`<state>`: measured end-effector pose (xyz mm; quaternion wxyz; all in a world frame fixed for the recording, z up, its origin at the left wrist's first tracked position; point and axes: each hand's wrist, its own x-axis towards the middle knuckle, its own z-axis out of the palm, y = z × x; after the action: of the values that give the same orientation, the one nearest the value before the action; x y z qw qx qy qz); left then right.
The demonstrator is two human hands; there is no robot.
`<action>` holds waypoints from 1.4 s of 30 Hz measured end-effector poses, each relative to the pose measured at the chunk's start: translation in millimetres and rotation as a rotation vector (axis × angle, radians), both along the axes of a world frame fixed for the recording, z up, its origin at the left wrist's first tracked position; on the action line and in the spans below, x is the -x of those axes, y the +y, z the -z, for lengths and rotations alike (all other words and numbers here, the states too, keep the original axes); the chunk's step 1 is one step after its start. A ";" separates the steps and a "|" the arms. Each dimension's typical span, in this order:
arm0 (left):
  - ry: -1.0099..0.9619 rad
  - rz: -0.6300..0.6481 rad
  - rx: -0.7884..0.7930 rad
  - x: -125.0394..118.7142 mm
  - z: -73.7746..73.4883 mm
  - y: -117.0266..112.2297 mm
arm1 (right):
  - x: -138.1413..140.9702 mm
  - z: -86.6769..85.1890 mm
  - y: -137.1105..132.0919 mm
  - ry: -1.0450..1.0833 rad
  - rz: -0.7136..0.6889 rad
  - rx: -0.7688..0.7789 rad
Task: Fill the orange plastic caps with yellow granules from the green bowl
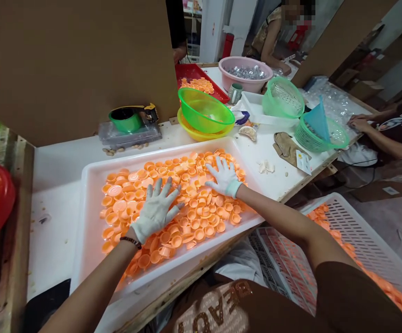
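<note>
A wide white plastic tray [93, 203] lies in front of me, covered with a loose layer of small orange plastic cups [194, 224]. My left hand [156, 207], in a white glove with a beaded bracelet at the wrist, rests spread over the cups left of the tray's middle. Fingers fanned out, my right hand [223, 178] wears a white glove too and lies on the cups toward the tray's far right. Neither hand has its fingers closed around a cup. Some cups under both palms are hidden.
Behind the tray stand a green bowl [206, 113] on a yellow one and a tape roll [126, 120]. A work glove [287, 148] and green baskets [322, 134] are at right. A white crate [363, 231] with orange pieces sits lower right. Other people sit at the table's far side and right.
</note>
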<state>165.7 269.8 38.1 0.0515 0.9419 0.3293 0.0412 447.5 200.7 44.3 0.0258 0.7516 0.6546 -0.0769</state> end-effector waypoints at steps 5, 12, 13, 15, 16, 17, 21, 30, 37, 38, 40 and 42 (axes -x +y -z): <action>-0.006 -0.203 -0.135 2.4 -3.5 12.3 | 10.3 -1.8 -1.3 0.051 -0.127 0.003; -0.047 -0.021 -0.055 -42.2 4.8 23.6 | 2.3 2.8 -3.5 0.064 0.033 -0.002; -0.039 -0.042 -0.047 -44.1 6.6 25.9 | 2.6 2.6 -7.0 0.083 0.001 0.021; -0.052 -0.099 -0.063 -45.0 7.1 30.6 | 3.8 -0.4 -13.4 0.128 -0.121 0.048; -0.070 -0.110 -0.079 -46.2 5.6 32.6 | 4.0 -3.0 -14.1 0.140 -0.161 0.035; -0.091 -0.101 -0.093 -49.2 3.3 34.3 | 4.0 -5.8 -11.6 0.140 -0.174 0.005; -0.119 -0.013 -0.099 -78.4 -4.8 38.1 | 4.0 -9.9 23.1 0.062 -0.069 -0.107; -0.049 0.004 -0.114 -73.8 13.7 26.2 | 10.6 4.4 2.4 0.081 -0.156 0.007; -0.004 0.016 -0.109 -99.5 1.7 46.6 | -4.4 -2.1 28.7 0.139 -0.229 -0.085; -0.014 0.024 -0.119 -99.6 -2.6 48.4 | -11.7 -3.5 28.8 0.157 -0.268 -0.099; -0.057 0.033 -0.147 -101.2 -9.9 51.7 | -28.2 -4.1 28.9 0.149 -0.222 -0.134; -0.117 0.062 -0.144 -109.0 -12.2 56.0 | -41.6 -1.3 30.3 0.083 -0.058 -0.145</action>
<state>274.7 325.7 50.2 0.0041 0.9490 0.2923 0.1181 489.1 231.0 45.6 -0.0537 0.7285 0.6803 -0.0599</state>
